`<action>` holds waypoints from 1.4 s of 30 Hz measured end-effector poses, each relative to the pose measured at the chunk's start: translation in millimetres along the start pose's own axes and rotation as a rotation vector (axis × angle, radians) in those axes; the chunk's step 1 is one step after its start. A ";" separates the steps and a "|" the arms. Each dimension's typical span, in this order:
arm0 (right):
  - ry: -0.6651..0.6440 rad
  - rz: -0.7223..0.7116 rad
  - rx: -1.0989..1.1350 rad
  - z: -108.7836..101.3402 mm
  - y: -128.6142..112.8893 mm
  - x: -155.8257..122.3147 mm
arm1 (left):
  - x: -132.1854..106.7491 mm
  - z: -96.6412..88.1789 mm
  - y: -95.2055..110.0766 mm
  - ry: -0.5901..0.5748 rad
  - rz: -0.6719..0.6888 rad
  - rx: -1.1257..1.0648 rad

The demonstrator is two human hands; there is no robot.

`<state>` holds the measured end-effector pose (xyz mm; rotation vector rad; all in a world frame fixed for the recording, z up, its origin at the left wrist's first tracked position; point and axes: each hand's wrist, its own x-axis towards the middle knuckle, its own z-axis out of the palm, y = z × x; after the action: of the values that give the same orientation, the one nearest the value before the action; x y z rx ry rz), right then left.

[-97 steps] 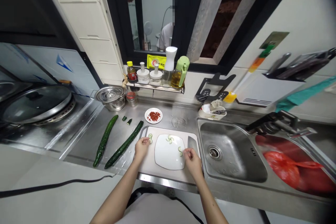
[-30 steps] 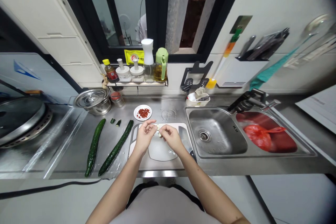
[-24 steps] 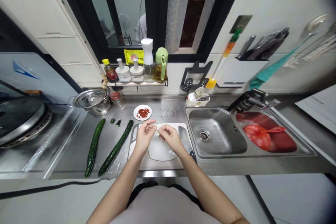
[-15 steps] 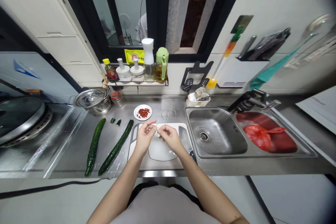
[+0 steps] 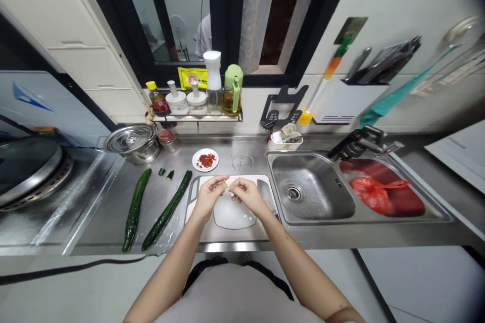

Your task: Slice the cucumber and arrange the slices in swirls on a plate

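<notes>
My left hand (image 5: 211,193) and my right hand (image 5: 246,194) meet above a white cutting board (image 5: 206,232). Between their fingertips is a small pale piece that looks like a garlic clove (image 5: 228,184); both hands pinch it, and the fingers hide part of it. At the board's right side lies a knife (image 5: 266,195), its blade partly covered by my right forearm. A white plate (image 5: 195,162) of chopped red chili (image 5: 206,161) stands just behind the board. To the left lie two long cucumbers, one farther left (image 5: 135,212) and one near the board (image 5: 168,212).
Two cut cucumber ends (image 5: 170,175) lie behind the cucumbers. A lidded pot (image 5: 142,149) and a jar (image 5: 168,141) stand at back left. The sink (image 5: 316,214) is to the right, with a red bag (image 5: 373,194) in its second basin. Bottles line a wall shelf (image 5: 204,118).
The fingers of my hands have shifted slightly around the pale piece, and my right fingers are bent a little differently. The whole view has tilted slightly.
</notes>
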<state>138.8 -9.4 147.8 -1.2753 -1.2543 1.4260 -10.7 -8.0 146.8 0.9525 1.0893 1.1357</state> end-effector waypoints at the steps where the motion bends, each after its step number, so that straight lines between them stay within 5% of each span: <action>1: -0.009 0.035 -0.004 -3.0 0.2 -0.3 | 0.6 -0.6 -1.9 -0.007 -0.008 0.006; 6: -0.038 0.134 -0.046 -23.6 11.6 0.6 | 4.9 2.9 -21.9 -0.028 -0.047 0.010; 15: -0.089 0.172 -0.224 -64.0 66.8 13.9 | 16.5 21.1 -85.1 -0.026 -0.190 0.079; 24: -0.005 0.128 -0.721 -78.9 100.2 15.7 | 29.2 35.1 -140.6 0.000 -0.292 0.462; 33: -0.065 0.252 -1.056 -71.9 100.9 15.8 | 40.4 40.0 -152.5 -0.055 -0.359 0.791; 42: -0.076 0.316 -1.165 -66.4 103.0 17.7 | 41.7 43.9 -144.7 -0.081 -0.320 0.921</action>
<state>205.7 1.3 44.2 -2.2502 -2.1291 0.8803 65.2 5.7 10.2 1.4330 1.6660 0.2870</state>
